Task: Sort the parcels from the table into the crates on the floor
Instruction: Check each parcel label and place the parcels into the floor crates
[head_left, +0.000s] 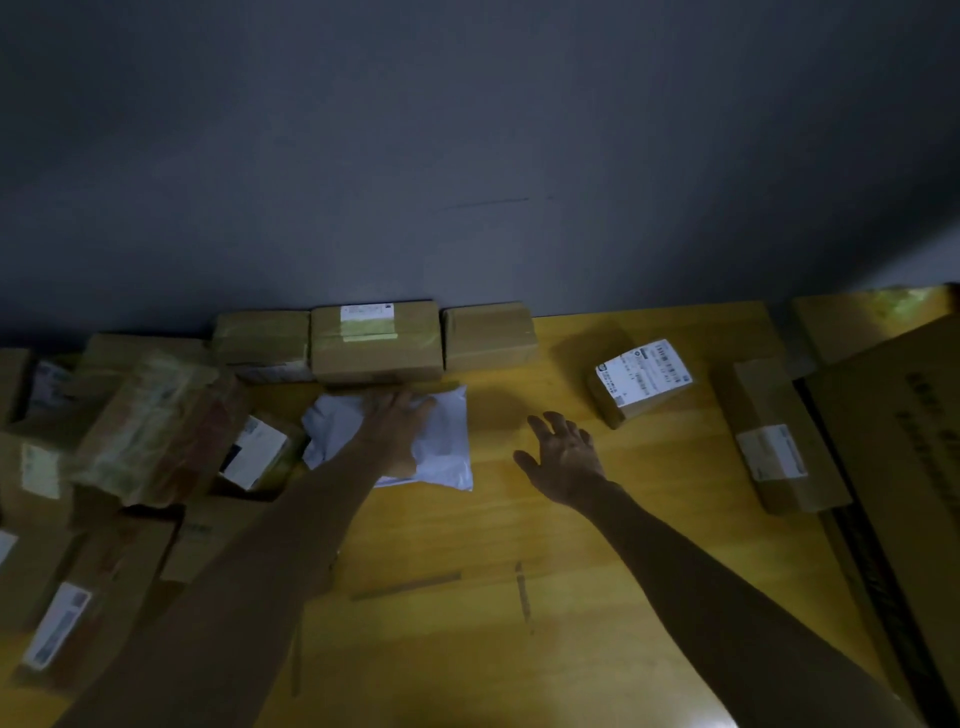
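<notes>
Smooth white plastic mailer (441, 447), matt cardboard boxes (376, 340), glossy wooden table (519, 519).

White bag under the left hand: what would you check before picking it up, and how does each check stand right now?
1. Contact: left hand rests on top of white bag. Ok.
2. Grip: fingers look flat, not curled round it. Not ok.
3. Spare hand: right hand is open, holds nothing. Ok.
4. Load: only the hand lies on the bag. Ok.
5. Address: no label shows on it. Cannot tell.
6. Target: crates are out of view. Cannot tell.
</notes>
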